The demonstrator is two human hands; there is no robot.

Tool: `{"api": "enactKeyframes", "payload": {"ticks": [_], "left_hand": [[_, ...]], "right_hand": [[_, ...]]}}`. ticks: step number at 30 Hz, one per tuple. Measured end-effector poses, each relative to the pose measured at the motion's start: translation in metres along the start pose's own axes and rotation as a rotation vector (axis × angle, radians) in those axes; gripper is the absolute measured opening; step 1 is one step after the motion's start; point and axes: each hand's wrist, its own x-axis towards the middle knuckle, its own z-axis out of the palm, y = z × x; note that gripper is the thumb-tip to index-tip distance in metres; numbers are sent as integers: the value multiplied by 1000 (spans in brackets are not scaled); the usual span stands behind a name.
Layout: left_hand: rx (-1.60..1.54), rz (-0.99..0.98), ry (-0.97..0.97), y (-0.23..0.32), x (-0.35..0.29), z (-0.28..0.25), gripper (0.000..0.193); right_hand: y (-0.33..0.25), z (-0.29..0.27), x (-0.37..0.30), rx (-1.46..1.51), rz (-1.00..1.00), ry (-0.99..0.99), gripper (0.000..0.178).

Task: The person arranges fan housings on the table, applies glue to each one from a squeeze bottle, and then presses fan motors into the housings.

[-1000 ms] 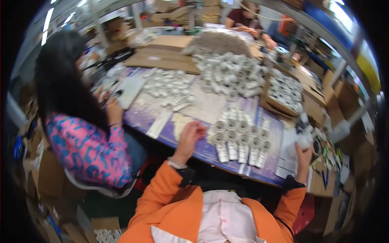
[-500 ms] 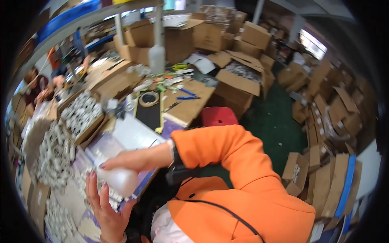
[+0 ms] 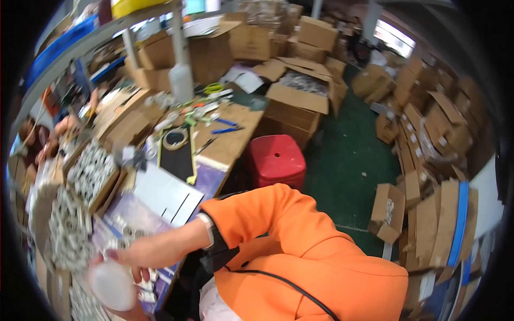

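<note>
A translucent white plastic bottle point(image 3: 112, 287) is tipped so that its round base faces me, at the lower left over the worktable. My right hand point(image 3: 130, 258) reaches across from the orange sleeve, its fingers closed round the bottle's far part. Low in the picture, my left hand point(image 3: 128, 312) is just under the bottle, which hides most of it; its fingers cannot be made out. Small white parts point(image 3: 147, 293) lie on the purple table covering beside the hands. Heaps of pale ring-like pieces point(image 3: 69, 230) fill the table's left side.
An open box of white pieces point(image 3: 92, 174) stands farther back. Beyond a white sheet point(image 3: 166, 193) lie a black board with a tape roll point(image 3: 175, 139) and blue-handled pliers point(image 3: 227, 127). A red stool point(image 3: 277, 160) stands by the table. Cardboard boxes point(image 3: 300, 99) crowd the back and right. Co-workers sit far left.
My right hand and the bottle have moved left and down. My left hand, spread beside the bottle before, is now mostly hidden behind it. The view has shifted, showing more of the stool.
</note>
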Motion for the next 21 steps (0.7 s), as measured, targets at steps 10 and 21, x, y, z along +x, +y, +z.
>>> {"api": "enactKeyframes", "payload": {"ticks": [10,21], "left_hand": [[-986,-495,889,-29,-25,-79,66],[-637,-418,981,10,-38,-56,58]], "right_hand": [[41,-44,-9,-108,-817,1255,53],[34,21,44,-749,-688,940,51]]}}
